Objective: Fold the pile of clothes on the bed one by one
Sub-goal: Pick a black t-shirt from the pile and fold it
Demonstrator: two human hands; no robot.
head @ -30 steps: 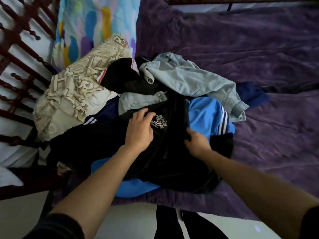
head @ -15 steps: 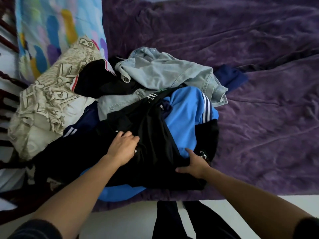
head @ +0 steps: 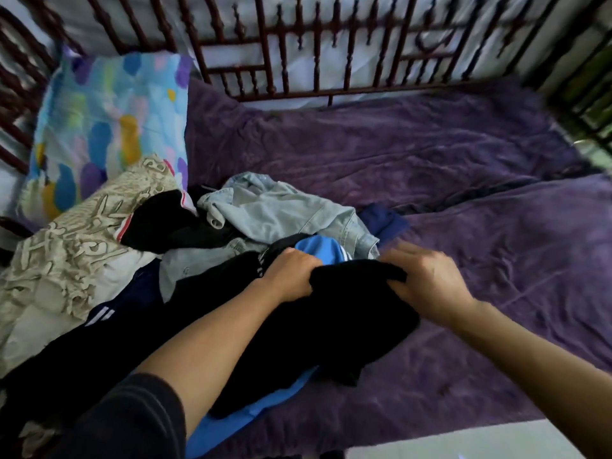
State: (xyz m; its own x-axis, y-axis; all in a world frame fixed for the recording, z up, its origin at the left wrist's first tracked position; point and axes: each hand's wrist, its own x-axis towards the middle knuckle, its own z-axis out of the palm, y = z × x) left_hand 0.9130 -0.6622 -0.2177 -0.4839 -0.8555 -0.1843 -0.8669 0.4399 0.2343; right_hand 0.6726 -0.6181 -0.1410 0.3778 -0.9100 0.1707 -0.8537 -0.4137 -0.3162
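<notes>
A pile of clothes lies at the near left of the bed. On top is a black garment; my left hand grips its upper edge and my right hand grips the same edge a little to the right, so the cloth is bunched between them. Under it shows a blue garment with white stripes. Behind lie a pale denim jacket, another black piece with red-white trim and a dark navy piece with white stripes.
A cream patterned blanket and a colourful pillow sit at the left. The purple bedspread stretches to the right. A dark wooden railing borders the far side. The pale floor shows at the near edge.
Both hands have moved up and closed on the black garment's edge, gathering it and lifting it off the blue garment. The camera has tilted up, so the railing is in view.
</notes>
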